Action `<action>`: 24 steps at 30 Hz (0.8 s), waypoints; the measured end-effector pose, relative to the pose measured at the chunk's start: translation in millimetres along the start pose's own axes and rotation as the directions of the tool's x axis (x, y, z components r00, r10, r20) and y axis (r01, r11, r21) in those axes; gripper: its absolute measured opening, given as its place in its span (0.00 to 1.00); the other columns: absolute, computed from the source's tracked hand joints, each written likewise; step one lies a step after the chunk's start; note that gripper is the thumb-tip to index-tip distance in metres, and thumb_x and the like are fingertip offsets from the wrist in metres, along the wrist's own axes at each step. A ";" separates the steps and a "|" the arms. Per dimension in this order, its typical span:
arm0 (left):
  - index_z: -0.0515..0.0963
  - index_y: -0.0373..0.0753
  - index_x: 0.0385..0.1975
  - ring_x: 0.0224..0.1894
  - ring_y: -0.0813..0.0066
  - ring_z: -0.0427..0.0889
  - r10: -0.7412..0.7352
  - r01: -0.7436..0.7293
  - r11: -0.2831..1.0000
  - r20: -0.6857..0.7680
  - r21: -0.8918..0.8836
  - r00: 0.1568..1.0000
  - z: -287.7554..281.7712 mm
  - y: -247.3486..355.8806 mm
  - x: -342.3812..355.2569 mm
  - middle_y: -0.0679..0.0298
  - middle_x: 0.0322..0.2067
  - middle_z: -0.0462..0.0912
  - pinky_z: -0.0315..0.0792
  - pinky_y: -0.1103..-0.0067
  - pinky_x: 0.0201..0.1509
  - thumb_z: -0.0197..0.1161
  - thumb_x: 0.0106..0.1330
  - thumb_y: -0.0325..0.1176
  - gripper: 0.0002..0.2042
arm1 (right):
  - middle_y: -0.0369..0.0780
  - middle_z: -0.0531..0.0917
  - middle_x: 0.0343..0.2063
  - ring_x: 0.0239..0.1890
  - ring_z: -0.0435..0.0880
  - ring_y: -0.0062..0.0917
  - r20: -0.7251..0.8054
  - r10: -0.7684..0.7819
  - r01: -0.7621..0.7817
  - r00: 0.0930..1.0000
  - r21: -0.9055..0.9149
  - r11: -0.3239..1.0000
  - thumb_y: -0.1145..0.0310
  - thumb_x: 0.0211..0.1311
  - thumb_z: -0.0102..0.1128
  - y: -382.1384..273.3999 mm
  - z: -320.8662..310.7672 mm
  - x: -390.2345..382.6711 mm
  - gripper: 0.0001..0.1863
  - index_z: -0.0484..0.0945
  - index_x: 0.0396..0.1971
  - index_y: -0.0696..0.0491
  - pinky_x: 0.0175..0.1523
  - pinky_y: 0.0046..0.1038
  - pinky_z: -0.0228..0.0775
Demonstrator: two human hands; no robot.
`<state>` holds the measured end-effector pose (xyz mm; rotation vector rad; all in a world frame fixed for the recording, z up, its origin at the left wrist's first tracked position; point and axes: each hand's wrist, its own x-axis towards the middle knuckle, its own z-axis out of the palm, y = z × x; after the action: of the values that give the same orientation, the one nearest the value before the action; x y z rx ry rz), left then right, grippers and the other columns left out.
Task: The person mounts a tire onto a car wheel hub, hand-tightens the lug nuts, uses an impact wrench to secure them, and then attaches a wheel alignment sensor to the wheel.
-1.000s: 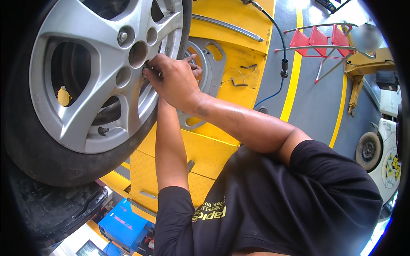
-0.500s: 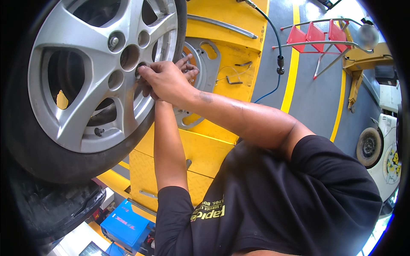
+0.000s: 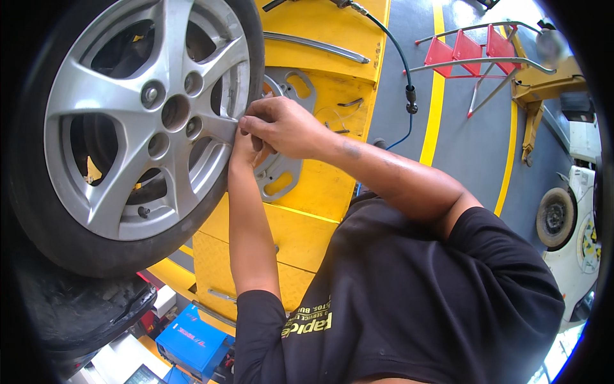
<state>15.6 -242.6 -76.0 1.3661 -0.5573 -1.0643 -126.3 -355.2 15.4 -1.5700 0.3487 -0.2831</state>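
Hands (image 3: 288, 129) by wheel (image 3: 171, 88), left (image 3: 244, 151) partly behind right (image 3: 288, 129), any contents unclear

Right forearm (image 3: 396, 168): bare, slanting in from the right. Right hand (image 3: 286, 127): curled. Left forearm (image 3: 251, 233): bare, raised. Left hand (image 3: 243, 150): mostly hidden behind right hand.

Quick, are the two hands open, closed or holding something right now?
Right hand: fingers curled; can't tell if it's gripping anything.
Left hand: partly hidden behind the right; can't tell.
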 end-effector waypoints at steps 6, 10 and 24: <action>0.65 0.29 0.70 0.65 0.61 0.76 -0.096 -0.020 0.848 -0.190 -0.529 0.977 50.2 21.9 -16.5 0.50 0.63 0.75 0.71 0.67 0.71 0.45 0.74 0.22 0.24 | 0.48 0.86 0.44 0.47 0.87 0.48 0.099 -0.268 0.281 0.958 -0.491 0.825 0.66 0.63 0.66 28.8 -54.5 -1.2 0.16 0.84 0.49 0.56 0.53 0.42 0.80; 0.65 0.30 0.71 0.64 0.63 0.77 0.009 -0.097 0.904 -0.208 -0.417 0.978 83.4 32.8 -20.8 0.52 0.62 0.76 0.71 0.68 0.70 0.47 0.75 0.25 0.24 | 0.44 0.83 0.49 0.48 0.86 0.41 0.151 -0.329 0.358 0.932 -0.517 0.777 0.71 0.61 0.68 35.8 -62.4 6.1 0.19 0.82 0.54 0.52 0.53 0.41 0.79; 0.83 0.35 0.48 0.48 0.50 0.89 0.458 0.052 0.497 -0.313 0.866 0.832 33.4 -6.1 48.8 0.49 0.40 0.89 0.79 0.65 0.49 0.63 0.70 0.29 0.10 | 0.39 0.90 0.39 0.40 0.88 0.18 0.300 -0.128 0.098 0.945 0.112 0.989 0.69 0.71 0.68 -8.2 -112.5 65.3 0.16 0.82 0.55 0.58 0.49 0.24 0.83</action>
<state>8.0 -300.3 -88.1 2.2882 -0.8739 -0.0830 -109.8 -484.1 24.7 -1.5133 0.0025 -0.1381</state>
